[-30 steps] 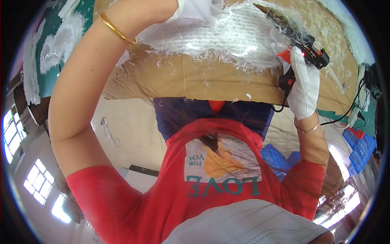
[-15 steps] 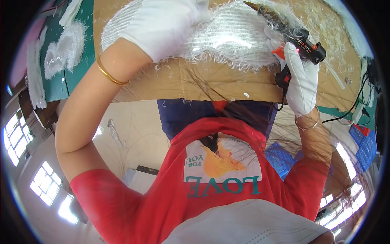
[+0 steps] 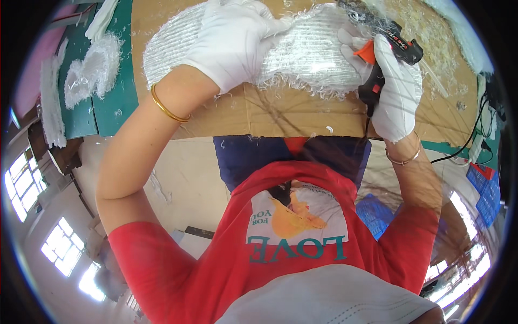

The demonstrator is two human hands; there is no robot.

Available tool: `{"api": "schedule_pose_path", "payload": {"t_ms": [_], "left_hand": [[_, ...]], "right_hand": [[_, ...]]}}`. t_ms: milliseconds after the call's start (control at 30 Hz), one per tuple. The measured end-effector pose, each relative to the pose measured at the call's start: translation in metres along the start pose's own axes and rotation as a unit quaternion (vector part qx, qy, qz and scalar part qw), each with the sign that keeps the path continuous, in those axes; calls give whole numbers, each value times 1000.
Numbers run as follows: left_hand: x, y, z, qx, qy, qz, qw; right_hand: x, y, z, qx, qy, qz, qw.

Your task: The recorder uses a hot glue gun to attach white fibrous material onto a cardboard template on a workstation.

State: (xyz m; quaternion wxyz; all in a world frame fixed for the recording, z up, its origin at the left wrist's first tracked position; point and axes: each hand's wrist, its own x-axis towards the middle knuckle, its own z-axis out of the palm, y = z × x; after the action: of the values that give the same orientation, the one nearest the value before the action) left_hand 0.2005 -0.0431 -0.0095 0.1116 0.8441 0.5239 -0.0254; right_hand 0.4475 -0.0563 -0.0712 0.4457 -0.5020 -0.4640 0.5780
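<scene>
The left hand (image 3: 233,40), in a white cotton glove, presses flat with closed fingers on a white woven fibre mat with frayed edges (image 3: 307,56), which lies on a brown cardboard sheet (image 3: 280,110) covering the green desk (image 3: 110,102). The right hand (image 3: 396,89), also gloved, is wrapped around a black hot-glue gun with an orange trigger (image 3: 386,51), its nozzle over the mat's far edge. A fluffy white fibre scrap (image 3: 91,70) lies just left of the cardboard.
</scene>
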Motion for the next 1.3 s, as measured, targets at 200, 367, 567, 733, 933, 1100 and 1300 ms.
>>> {"api": "schedule_pose_path", "payload": {"t_ms": [200,367,567,733,933,1100,1300], "left_hand": [[-12,-6,13,91,102,79,988],[19,-58,53,-166,413,211,870],[28,-49,-15,-31,52,166,984],[21,-44,-31,85,-79,92,989],[-14,-54,3,145,139,175,964],[-6,-66,20,125,338,35,932],[-10,-58,1,-34,22,30,999]], "right_hand": [[-3,1,3,54,10,41,998],[-2,1,13,52,23,17,998],[-2,6,-6,42,-4,42,998],[-1,-1,-3,38,6,27,999],[-5,-3,-2,38,-3,34,999],[-6,0,0,-45,-9,33,998],[-6,6,-3,-41,19,18,999]]}}
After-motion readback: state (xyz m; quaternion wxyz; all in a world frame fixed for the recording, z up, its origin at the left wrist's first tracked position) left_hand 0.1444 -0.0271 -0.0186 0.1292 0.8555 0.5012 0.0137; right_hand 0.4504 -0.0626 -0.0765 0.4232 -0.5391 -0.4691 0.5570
